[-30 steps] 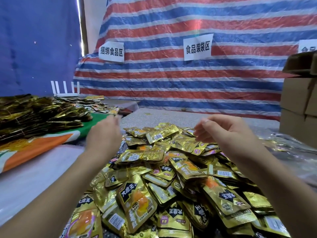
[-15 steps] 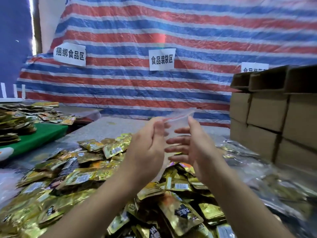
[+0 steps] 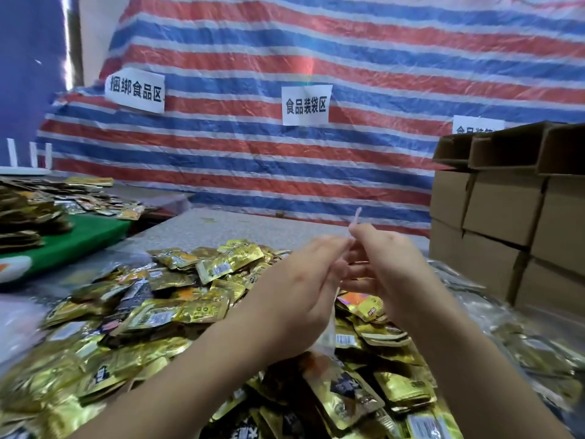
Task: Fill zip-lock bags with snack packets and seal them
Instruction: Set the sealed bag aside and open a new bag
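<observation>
**Both hands raised, pinching a bag**

We see the left hand (image 3: 294, 299) and right hand (image 3: 392, 274) lifted close together, fingertips pinching the top of a clear plastic zip-lock bag (image 3: 329, 331) that hangs between them above the heap of gold foil snack packets (image 3: 177, 312) on the counter (image 3: 221, 226).

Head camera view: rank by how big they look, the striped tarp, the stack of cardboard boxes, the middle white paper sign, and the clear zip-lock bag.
1. Red, white and blue striped tarp
2. Stacked brown cardboard boxes
3. Middle white paper sign
4. Clear zip-lock bag, seen edge-on between the hands, so unsure.
</observation>
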